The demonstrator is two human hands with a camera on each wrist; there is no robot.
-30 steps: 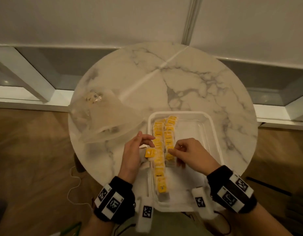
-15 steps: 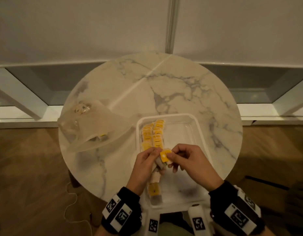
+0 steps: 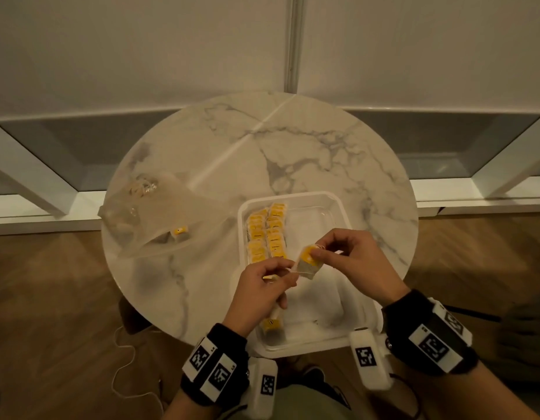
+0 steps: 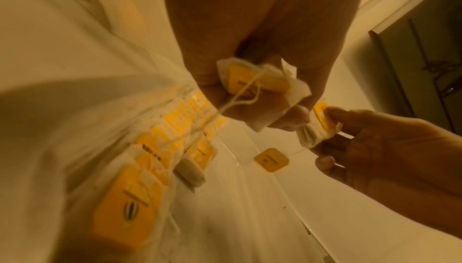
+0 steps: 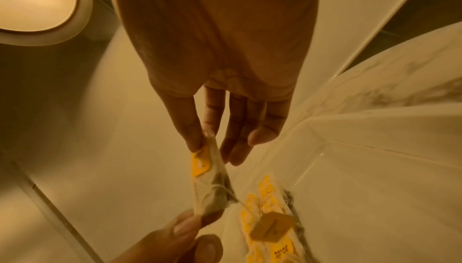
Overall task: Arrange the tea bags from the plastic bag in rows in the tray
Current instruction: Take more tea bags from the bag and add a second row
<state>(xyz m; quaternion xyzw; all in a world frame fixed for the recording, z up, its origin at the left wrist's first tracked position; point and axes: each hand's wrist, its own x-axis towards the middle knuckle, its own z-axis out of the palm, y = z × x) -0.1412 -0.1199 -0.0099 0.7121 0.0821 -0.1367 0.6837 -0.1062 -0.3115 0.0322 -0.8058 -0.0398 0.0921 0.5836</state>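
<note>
1 tea bag point(image 3: 308, 265) is pinched between right hand point(image 3: 358, 262) thumb and forefinger at its top, with its lower corner pinched by left hand point(image 3: 259, 294). A bunch of spare bags point(image 4: 260, 85) is curled into the left palm. 2 rows point(image 3: 267, 234) are laid in the tray point(image 3: 338, 207) just beyond the left fingers. The plastic bag point(image 3: 159, 219) is seen well to the left of that hand.

round marble table point(image 3: 308, 153) on wooden floor point(image 3: 50, 298), pale wall point(image 3: 141, 50) behind.

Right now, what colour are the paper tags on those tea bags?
Yellow with dark print, clearest on the tea bags in the left wrist view.
</note>
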